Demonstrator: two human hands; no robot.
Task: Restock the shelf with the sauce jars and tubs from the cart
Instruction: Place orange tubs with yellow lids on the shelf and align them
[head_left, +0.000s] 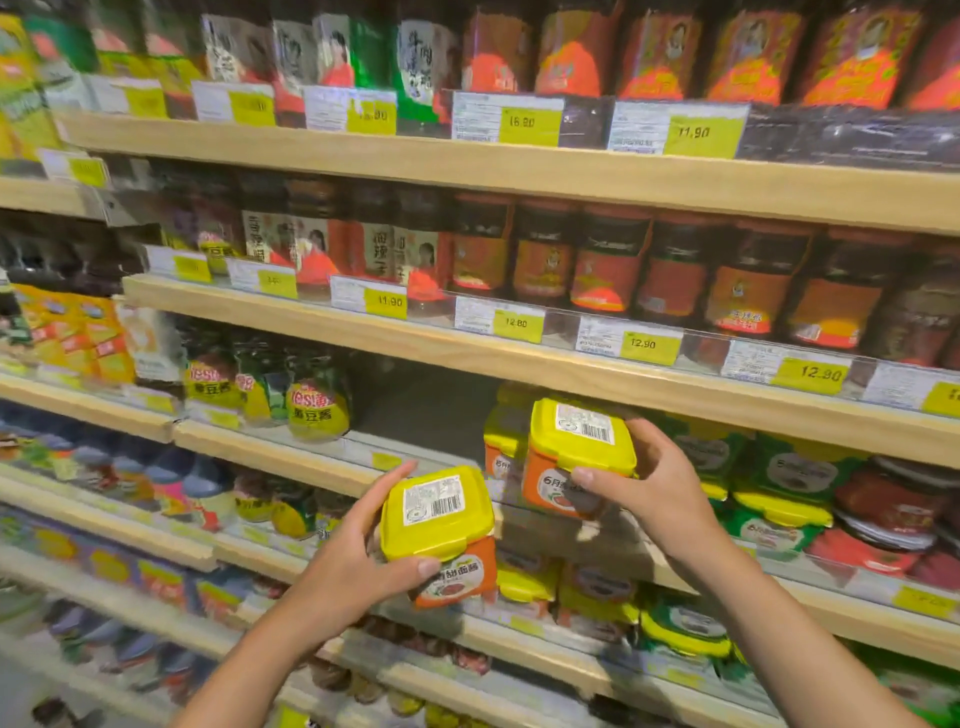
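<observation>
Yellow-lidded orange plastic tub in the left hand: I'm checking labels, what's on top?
A white barcode sticker on its yellow lid. The opaque lid hides the contents.

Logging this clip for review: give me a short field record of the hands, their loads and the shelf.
setting: store shelf, stocked with sauces
left hand: grips lower tub, yellow lid, orange body
right hand: grips upper tub, same kind, beside shelved tubs
open spot: gap between green jars and shelved tubs
cart: not in view
</observation>
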